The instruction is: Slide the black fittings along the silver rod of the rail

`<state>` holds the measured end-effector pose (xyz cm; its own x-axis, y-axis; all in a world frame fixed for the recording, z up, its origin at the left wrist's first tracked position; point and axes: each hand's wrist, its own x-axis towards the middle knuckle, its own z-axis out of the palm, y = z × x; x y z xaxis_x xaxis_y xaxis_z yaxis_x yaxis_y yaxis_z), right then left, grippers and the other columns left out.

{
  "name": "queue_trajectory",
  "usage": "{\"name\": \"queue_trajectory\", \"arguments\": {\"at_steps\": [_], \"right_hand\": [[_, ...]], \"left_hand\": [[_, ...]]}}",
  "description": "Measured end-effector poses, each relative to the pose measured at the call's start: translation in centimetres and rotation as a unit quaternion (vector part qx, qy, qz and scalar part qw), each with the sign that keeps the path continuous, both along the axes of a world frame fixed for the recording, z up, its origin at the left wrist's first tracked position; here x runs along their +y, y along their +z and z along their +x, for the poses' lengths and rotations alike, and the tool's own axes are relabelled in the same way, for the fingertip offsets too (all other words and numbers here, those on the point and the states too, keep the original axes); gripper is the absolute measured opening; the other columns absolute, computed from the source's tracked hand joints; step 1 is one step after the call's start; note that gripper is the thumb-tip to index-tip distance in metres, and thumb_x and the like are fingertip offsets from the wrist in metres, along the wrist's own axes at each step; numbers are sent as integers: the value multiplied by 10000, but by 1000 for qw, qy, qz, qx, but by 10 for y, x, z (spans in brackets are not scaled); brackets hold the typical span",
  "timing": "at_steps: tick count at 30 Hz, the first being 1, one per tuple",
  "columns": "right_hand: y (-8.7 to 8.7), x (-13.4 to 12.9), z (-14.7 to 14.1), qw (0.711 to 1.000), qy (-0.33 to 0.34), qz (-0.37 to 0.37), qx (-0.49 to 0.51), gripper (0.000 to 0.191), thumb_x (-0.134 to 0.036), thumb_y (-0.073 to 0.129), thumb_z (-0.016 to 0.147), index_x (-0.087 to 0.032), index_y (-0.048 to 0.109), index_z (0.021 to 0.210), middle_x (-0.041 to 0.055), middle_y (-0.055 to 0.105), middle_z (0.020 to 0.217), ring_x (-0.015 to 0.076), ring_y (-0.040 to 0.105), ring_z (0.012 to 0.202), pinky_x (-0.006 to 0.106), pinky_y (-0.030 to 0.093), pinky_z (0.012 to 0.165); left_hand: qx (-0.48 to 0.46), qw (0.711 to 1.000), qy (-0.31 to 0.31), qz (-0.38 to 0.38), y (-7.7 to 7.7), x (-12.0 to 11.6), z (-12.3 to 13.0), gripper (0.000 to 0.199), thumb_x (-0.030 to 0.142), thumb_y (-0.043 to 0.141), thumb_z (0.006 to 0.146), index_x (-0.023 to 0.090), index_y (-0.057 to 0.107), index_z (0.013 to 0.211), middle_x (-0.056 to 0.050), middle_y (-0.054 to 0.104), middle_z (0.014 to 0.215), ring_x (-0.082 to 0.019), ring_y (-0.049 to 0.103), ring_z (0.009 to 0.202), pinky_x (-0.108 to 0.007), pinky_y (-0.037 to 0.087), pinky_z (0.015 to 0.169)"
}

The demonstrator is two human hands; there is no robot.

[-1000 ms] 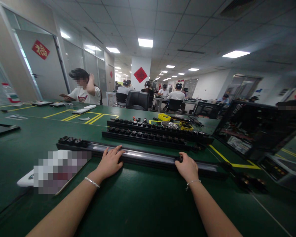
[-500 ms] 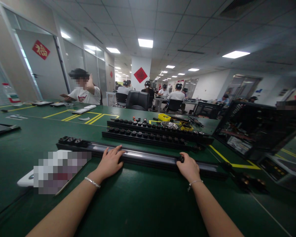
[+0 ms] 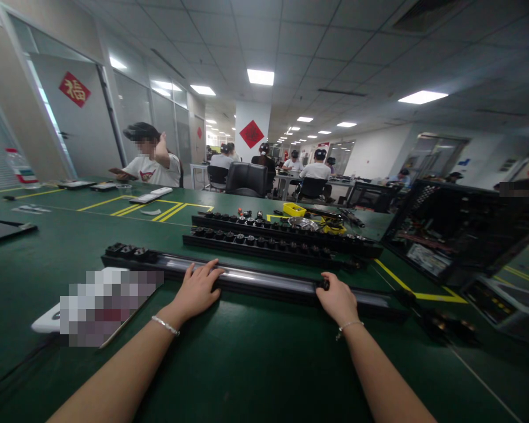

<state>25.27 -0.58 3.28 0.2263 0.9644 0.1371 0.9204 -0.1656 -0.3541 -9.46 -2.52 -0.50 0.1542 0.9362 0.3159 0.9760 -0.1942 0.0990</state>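
A long black metal channel (image 3: 264, 281) with a shiny inner face lies across the green table in front of me. Several black socket modules (image 3: 126, 251) sit in its left end. My left hand (image 3: 197, 289) rests on the channel with its fingers spread over the near edge. Toward the channel's right part, my right hand (image 3: 337, 298) pinches a small black socket module (image 3: 324, 284) at the channel; whether it is seated there cannot be made out. Just beyond lie two more black channels (image 3: 255, 248), filled with rows of similar modules.
At the left, a white device (image 3: 48, 317) with a cable lies partly blurred out. An open computer case (image 3: 445, 235) stands at the right, and loose dark parts (image 3: 449, 328) lie near the channel's right end. A yellow tray (image 3: 293, 210) is farther back. Someone sits across the table (image 3: 156, 170).
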Motion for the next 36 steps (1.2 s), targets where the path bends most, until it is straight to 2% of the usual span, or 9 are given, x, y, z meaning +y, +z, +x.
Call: {"name": "queue_trajectory", "arguments": {"at_steps": [19, 27, 36], "right_hand": [[-6, 6, 13, 1000, -22, 4, 9, 496, -233, 451, 737, -203, 491, 1231, 85, 602, 1142, 244, 501, 1126, 367, 380, 924], [-5, 5, 19, 999, -34, 9, -20, 511, -314, 475, 720, -188, 505, 1214, 104, 597, 1150, 268, 523, 1093, 397, 382, 920], [-5, 7, 25, 999, -33, -5, 8, 514, -284, 461, 715, -196, 491, 1221, 84, 597, 1166, 261, 524, 1096, 388, 391, 912]], "left_hand": [[-5, 1000, -1, -2, 2, -1, 0, 464, 278, 486, 745, 271, 510, 1209, -69, 387, 1428, -262, 404, 1259, -528, 138, 1083], [-3, 1000, -2, -1, 1, 0, 0, 465, 280, 479, 751, 271, 505, 1216, -75, 384, 1429, -257, 404, 1257, -534, 136, 1079], [-7, 1000, -6, 1, 1, -1, -1, 462, 284, 478, 748, 272, 508, 1209, -72, 392, 1424, -263, 414, 1249, -532, 143, 1081]]}}
